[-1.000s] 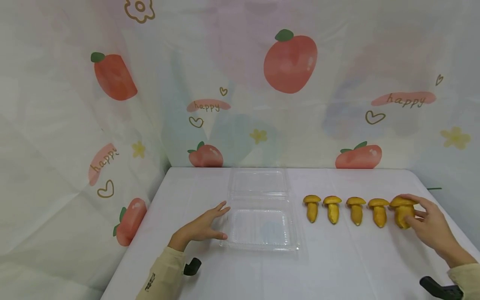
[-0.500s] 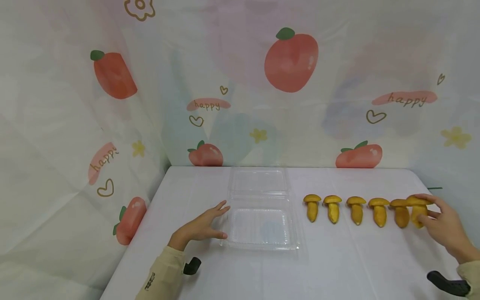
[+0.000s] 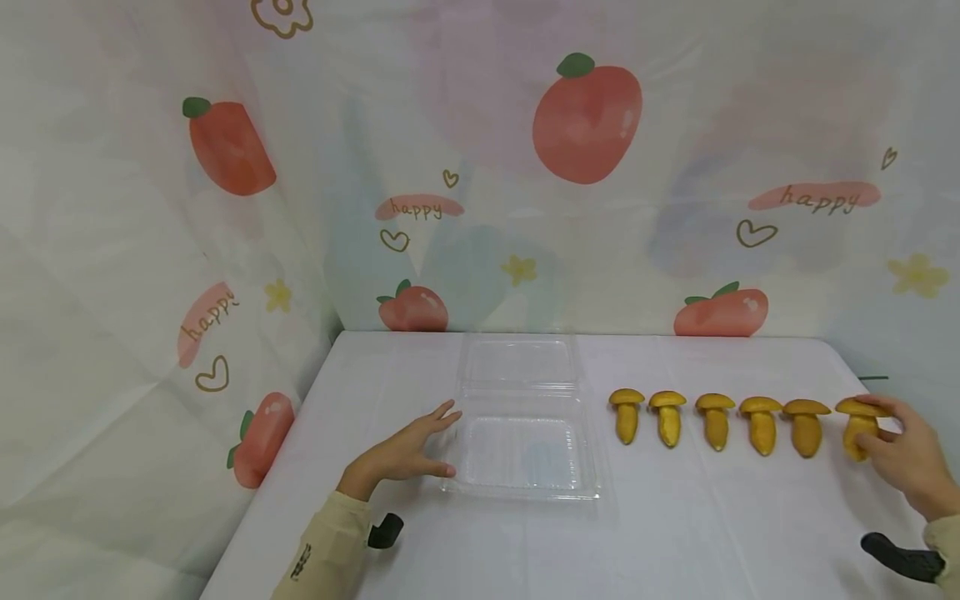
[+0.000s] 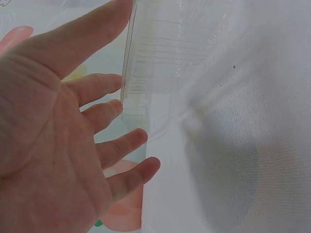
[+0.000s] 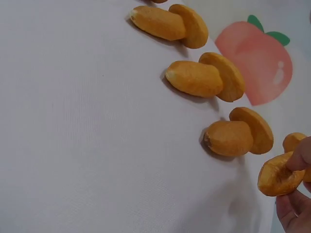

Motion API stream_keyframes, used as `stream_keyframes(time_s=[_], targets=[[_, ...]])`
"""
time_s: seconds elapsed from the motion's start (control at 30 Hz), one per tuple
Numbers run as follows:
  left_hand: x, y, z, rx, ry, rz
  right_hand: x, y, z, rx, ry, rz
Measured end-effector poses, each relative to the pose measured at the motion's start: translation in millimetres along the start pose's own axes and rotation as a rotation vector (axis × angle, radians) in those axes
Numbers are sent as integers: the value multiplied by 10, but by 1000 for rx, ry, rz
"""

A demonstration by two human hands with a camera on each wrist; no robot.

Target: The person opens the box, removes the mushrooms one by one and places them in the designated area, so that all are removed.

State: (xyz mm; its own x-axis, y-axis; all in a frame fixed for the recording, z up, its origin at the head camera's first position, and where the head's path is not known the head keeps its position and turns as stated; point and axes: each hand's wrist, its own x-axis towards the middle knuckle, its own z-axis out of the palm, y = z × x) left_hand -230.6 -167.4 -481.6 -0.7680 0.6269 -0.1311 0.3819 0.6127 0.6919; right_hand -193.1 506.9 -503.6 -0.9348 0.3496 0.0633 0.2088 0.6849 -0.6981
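Observation:
My right hand (image 3: 911,457) pinches the stem of a yellow-brown mushroom (image 3: 857,432) at the right end of a row, its cap toward the back. In the right wrist view, thumb and fingers close on that mushroom (image 5: 278,178) from the right edge. Just left of it lies another mushroom (image 3: 807,433), separated by a small gap. My left hand (image 3: 401,454) reaches its spread fingers along the left side of a clear plastic box (image 3: 525,495), which stands with its lid folded back. In the left wrist view the palm and straight fingers (image 4: 124,145) show, holding nothing.
Several more mushrooms (image 3: 761,429) lie side by side, caps to the back, between the box and my right hand. The white-covered table (image 3: 637,542) meets a fruit-printed cloth wall (image 3: 585,275) at the back. A similar cloth hangs at left.
My right hand has shifted right with its mushroom, uncovering the one it overlapped and leaving a gap between them. My left hand and the box stay in place.

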Motion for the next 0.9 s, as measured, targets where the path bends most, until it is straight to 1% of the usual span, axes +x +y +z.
stream_keyframes(time_s=[0.37, 0.43, 0.53, 0.73, 0.9], targets=[[4, -5, 10, 1, -1, -10, 52, 128, -13, -40, 7, 2], [2, -4, 9, -2, -2, -11, 76, 158, 3, -63, 9, 9], [-4, 5, 7, -7, -3, -14, 119, 221, 31, -47, -13, 13], [-5, 6, 7, -7, -5, -12, 200, 342, 89, -30, -36, 53], [-4, 6, 0, 1, -5, -8, 238, 355, 109, -20, -52, 97]])
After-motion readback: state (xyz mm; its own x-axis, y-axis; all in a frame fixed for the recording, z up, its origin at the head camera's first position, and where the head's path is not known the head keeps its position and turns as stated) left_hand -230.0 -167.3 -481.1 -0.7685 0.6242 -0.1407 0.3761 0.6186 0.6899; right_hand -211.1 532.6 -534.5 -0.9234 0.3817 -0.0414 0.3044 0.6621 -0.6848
